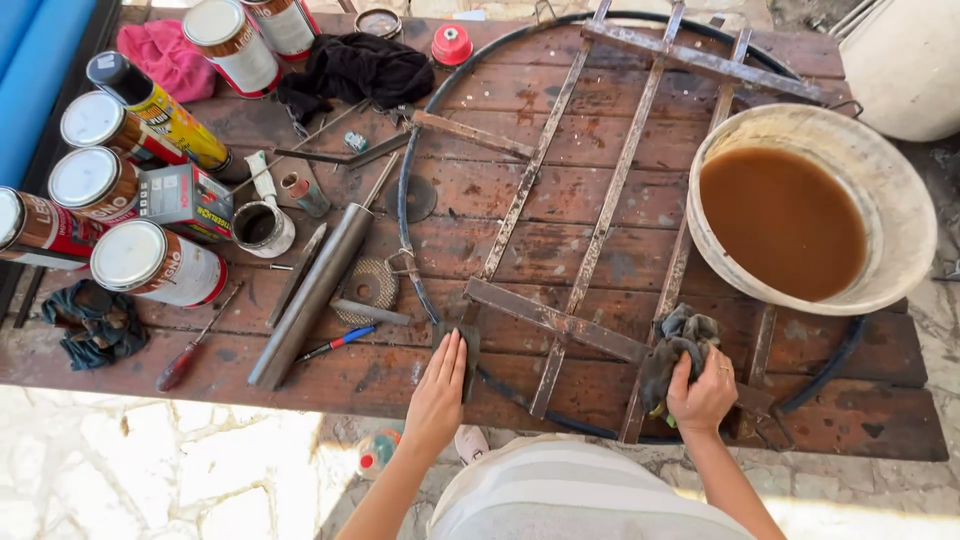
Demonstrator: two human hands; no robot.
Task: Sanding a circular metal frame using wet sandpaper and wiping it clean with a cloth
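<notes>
Head view: while both hands work at the table's [300, 385] near edge.
Left hand [437, 395]: flat, fingers together, pressing the round metal frame's [600, 230] rim.
Right hand [703, 392]: gripping a dark rag [672, 352] on the frame.
Bucket [900, 200]: overhangs right edge.
Cans [155, 262]: crowd left side.

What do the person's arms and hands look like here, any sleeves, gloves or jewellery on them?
Both forearms are bare, with no sleeves reaching into view. The left hand and the right hand wear no gloves, and no watch or bracelet shows at either wrist. Whether there is a ring is too small to tell. Between the arms a garment with pale grey and white stripes shows.
</notes>
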